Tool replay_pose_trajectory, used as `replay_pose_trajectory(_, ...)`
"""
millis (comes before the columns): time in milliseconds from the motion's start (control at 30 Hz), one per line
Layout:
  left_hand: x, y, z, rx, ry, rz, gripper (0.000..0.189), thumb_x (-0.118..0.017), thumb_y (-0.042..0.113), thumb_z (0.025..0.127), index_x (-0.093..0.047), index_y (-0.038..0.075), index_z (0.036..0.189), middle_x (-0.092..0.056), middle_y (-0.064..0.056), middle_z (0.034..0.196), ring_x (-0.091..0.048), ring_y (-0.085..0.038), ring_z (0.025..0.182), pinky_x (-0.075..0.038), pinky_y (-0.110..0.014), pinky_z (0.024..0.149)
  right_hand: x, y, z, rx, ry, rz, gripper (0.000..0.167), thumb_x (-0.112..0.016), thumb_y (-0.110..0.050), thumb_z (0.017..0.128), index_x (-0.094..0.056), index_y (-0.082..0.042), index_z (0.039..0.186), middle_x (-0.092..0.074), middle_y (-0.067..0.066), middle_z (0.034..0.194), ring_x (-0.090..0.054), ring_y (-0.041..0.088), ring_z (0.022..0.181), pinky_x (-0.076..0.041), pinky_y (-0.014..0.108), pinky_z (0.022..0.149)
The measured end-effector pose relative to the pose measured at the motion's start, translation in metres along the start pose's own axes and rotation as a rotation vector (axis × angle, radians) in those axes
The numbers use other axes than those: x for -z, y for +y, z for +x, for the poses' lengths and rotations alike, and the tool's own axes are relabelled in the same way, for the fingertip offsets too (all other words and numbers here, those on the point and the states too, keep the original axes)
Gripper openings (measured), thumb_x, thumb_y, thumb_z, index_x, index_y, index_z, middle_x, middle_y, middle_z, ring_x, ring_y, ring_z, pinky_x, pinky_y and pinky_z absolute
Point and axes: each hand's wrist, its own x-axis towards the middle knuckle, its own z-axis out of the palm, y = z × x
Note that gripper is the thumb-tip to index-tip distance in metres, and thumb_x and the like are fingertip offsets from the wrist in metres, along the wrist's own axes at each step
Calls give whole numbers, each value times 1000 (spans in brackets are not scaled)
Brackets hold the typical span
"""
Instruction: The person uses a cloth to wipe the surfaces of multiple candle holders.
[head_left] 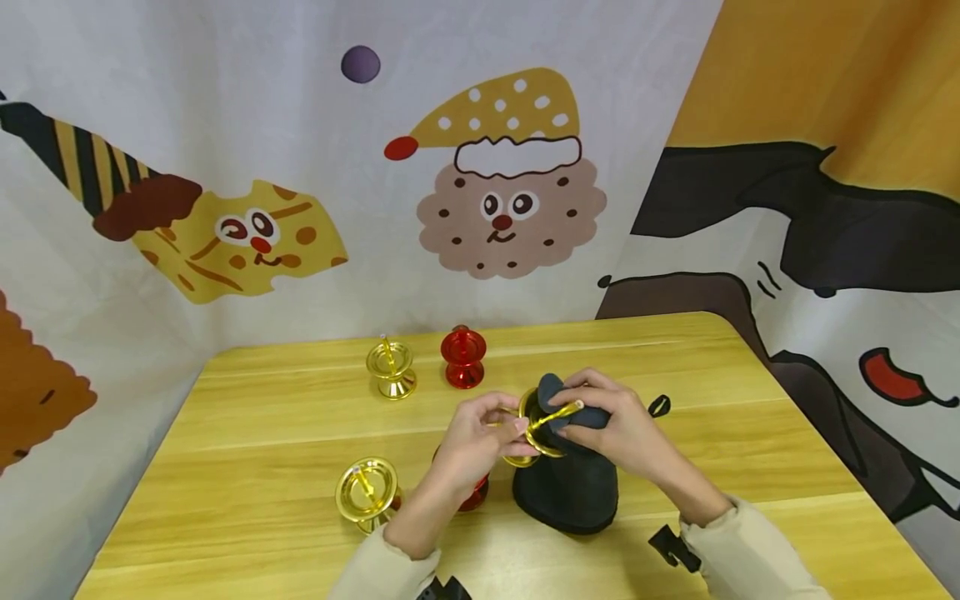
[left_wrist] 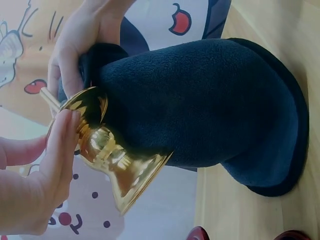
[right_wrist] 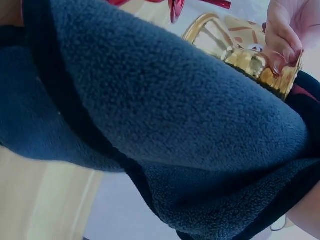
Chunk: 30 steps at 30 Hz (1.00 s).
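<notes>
My left hand (head_left: 476, 442) grips a shiny gold candle holder (left_wrist: 100, 142) by its cup, fingers and thumb pinching the rim. The holder is tilted on its side, its thin stick pointing toward the right hand and its flared base lying against the cloth in the left wrist view. A dark blue-grey fleece cloth (head_left: 566, 492) with black edging is bunched in my right hand (head_left: 622, 425), pressed at the holder's cup. The rest of the cloth hangs below both hands. In the right wrist view the cloth (right_wrist: 165, 90) covers part of the holder.
Toward the back of the wooden table (head_left: 262, 417) stand another gold candle holder (head_left: 396, 383) and a red one (head_left: 463, 371). One more gold holder (head_left: 367, 492) stands front left. A second red holder (head_left: 474, 498) is partly hidden behind the left hand. A printed curtain (head_left: 300, 100) hangs behind.
</notes>
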Motion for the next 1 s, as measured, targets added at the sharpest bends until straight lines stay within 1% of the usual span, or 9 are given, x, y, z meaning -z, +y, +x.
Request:
replay_pose_trajectory(200, 1, -4, 1, -9, -9, 9, 22, -54, -9, 86, -51, -17, 106, -50, -15, 85, -57, -18, 65, -56, -36, 68, -4, 4, -2, -25, -22, 94, 27, -75, 3, 71, -68, -10, 93, -55, 0, 97, -53, 13, 88, -49, 24, 68)
replay_pose_trajectory(400, 2, -7, 3, 21, 1, -8, 24, -55, -8, 86, -51, -16, 108, -51, -15, 87, -58, -16, 67, -56, -36, 70, -1, 5, -2, -39, -37, 92, 25, -74, -1, 73, -68, -10, 95, -55, 0, 97, -53, 12, 86, -49, 24, 64)
replay_pose_trajectory(567, 2, -7, 3, 51, 21, -13, 25, -56, -7, 86, -50, -15, 109, -52, -16, 88, -61, -18, 68, -56, -34, 69, 6, 3, 0, -45, -49, 97, 25, -74, -1, 74, -69, -10, 97, -56, 0, 99, -54, 13, 89, -51, 25, 67)
replay_pose_trajectory(700, 2, -6, 3, 60, 34, -1, 25, -56, -7, 86, -50, -15, 109, -53, -17, 90, -62, -20, 71, -56, -34, 69, 13, 0, 2, -29, -47, 113, 26, -73, 1, 74, -69, -9, 97, -56, 2, 101, -53, 13, 93, -52, 24, 70)
replay_pose_trajectory(800, 2, -6, 3, 67, 47, 12, 25, -55, -8, 86, -50, -15, 110, -52, -17, 89, -62, -20, 71, -56, -33, 68, 21, -3, 3, -7, -32, 130, 27, -72, 5, 73, -69, -8, 97, -56, 5, 103, -52, 13, 94, -51, 22, 71)
replay_pose_trajectory(900, 4, -6, 3, 67, 57, -20, 25, -52, -9, 87, -47, -16, 111, -51, -16, 88, -60, -20, 73, -56, -33, 70, 29, -7, 4, -4, 9, 128, 27, -71, 8, 73, -69, -6, 96, -56, 7, 104, -52, 12, 94, -50, 19, 71)
replay_pose_trajectory(1000, 6, -7, 4, 50, 62, -76, 24, -47, -11, 88, -43, -17, 111, -50, -16, 89, -60, -20, 75, -55, -33, 73, 33, -8, 4, -71, 78, 104, 29, -71, 7, 74, -69, -8, 98, -56, 4, 105, -53, 10, 93, -50, 17, 68)
